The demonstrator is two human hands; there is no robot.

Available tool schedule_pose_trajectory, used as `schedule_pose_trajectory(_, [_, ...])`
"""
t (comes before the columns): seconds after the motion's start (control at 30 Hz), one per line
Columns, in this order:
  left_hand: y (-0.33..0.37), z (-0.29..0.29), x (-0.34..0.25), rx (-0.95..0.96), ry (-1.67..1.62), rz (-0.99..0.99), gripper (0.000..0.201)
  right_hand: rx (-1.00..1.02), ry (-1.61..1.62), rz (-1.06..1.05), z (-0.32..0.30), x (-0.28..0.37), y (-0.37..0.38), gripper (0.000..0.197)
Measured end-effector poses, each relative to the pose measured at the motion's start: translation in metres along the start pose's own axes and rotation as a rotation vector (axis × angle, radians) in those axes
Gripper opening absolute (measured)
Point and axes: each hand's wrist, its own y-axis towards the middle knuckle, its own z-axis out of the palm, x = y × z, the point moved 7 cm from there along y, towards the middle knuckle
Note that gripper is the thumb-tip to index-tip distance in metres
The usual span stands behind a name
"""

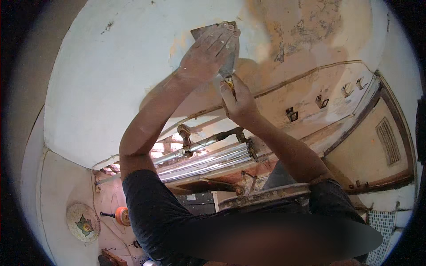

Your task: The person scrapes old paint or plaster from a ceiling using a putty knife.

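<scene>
"Biggest first?"
"Patchy wall [120, 53], twelve o'clock."
"Hands?"
"Left hand [207, 52] flat, fingers straight, clasping nothing; right hand [242, 105] clenched round the handle [229, 81]."
"Scraper [228, 66]?"
"At the wall, partly under left hand; blade twelve o'clock from right, long axis roughly twelve-to-six."

a grey scraper [228, 65] with a yellowish handle [229, 83] lies against a patchy pale surface [133, 44], blade partly covered.

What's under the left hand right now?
A metal blade: its upper-left corner and the part near the handle show. The left hand covers its middle and whatever is beneath.
</scene>
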Motion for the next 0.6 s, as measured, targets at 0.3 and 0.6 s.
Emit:
schedule_pose_trajectory(0.3, [0.000, 0.002, 0.005, -0.001, -0.041, -0.028, 0.067, 0.037, -0.084, -0.071, 0.002, 0.006, 0.001, 0.018])
schedule_pose_trajectory(0.6, [0.000, -0.009, 0.007, -0.094, -0.103, -0.002, 0.066, 0.207, -0.005, 0.135, 0.008, -0.012, 0.001, 0.025])
